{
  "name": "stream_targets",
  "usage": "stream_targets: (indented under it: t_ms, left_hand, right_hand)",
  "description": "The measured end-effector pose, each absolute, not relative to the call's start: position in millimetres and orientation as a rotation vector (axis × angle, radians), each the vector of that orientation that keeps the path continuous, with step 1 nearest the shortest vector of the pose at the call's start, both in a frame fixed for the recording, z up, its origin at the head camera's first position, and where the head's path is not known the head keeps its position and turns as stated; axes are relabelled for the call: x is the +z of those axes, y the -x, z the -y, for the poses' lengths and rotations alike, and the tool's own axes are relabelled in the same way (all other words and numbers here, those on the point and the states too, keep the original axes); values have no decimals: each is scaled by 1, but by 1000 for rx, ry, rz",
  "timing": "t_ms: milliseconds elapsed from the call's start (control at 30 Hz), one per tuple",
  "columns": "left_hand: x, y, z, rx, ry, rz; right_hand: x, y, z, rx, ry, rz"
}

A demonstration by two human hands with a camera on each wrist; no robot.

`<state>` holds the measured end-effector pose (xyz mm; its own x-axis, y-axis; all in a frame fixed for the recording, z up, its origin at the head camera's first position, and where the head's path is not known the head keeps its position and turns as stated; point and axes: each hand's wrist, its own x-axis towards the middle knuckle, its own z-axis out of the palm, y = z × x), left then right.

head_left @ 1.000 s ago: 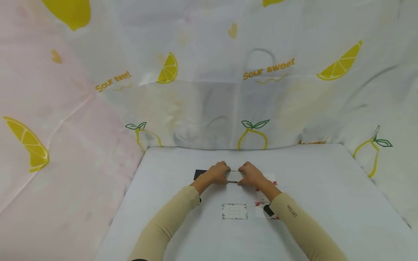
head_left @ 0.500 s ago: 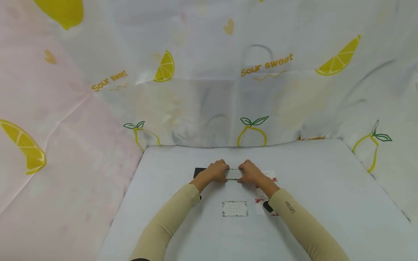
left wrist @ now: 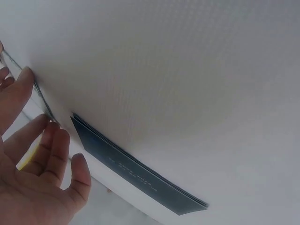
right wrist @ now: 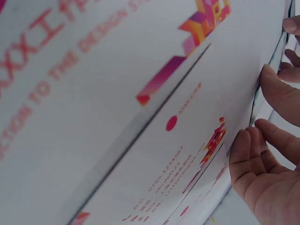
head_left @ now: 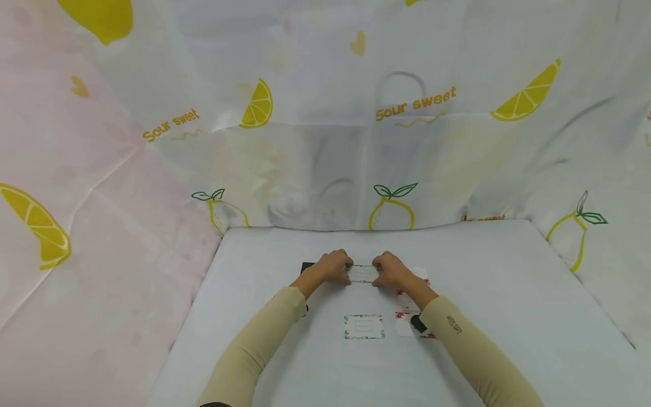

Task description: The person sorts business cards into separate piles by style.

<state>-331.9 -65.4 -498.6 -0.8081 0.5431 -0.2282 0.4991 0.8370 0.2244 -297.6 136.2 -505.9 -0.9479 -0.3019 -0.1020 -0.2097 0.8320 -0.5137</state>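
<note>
Near the back of the white table lies a white card with a leafy green border (head_left: 363, 274). My left hand (head_left: 333, 267) holds its left end, with thumb and fingertips at the corners. From the opposite side my right hand (head_left: 393, 272) grips the right end in the same way. The left wrist view shows the card edge between the left thumb (left wrist: 21, 89) and fingers, nearly edge-on. In the right wrist view, the right thumb (right wrist: 276, 91) and fingertips meet that edge. Whether it is one card or a stack cannot be told.
Dark cards (left wrist: 131, 166) lie stacked left of the left hand. Red-patterned white cards (head_left: 407, 323) form a column under the right forearm. A second leafy-bordered card (head_left: 364, 327) lies nearer the front. Lemon-printed cloth (head_left: 315, 147) hangs behind the table.
My left hand has shifted slightly left, showing more of the card's left end and covering more of the dark cards. The right hand stays almost in place. The head view has tilted slightly.
</note>
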Motion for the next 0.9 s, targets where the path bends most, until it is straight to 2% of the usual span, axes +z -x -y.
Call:
stream_targets:
  t_ms: [900]
  left_hand:
    - [-498,332,65,196,-779,-2719]
  right_hand:
    - [-506,299,-139,-787,360,-2805]
